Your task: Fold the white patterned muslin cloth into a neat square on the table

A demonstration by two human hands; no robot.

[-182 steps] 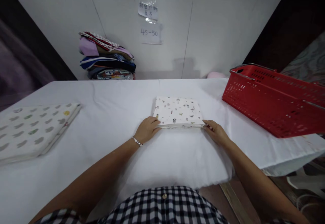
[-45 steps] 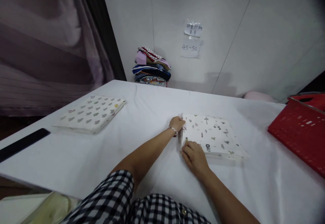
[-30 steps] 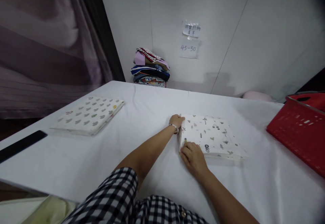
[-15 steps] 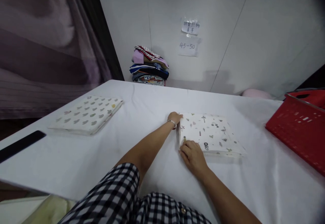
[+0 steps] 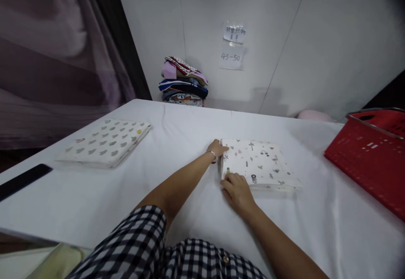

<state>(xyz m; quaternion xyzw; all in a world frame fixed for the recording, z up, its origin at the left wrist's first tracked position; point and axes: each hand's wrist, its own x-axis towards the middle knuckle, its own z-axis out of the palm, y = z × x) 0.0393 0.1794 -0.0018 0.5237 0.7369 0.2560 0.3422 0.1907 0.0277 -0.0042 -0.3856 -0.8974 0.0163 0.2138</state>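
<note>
Two risks, we'd judge: layers could shift if we pull unevenly, and the unheld right end could crease if dragged over the desk (image 5: pixel 180 131). Folded cloth (image 5: pixel 262 163) sits between the desk's front and back edges, left of the red basket (image 5: pixel 367 156). Our left hand (image 5: pixel 216 148) grips the cloth's far-left corner, fingers partly hidden; our right hand (image 5: pixel 238 192), fingers curled with little gap, pinches the near-left corner. Neither hand is spread.
</note>
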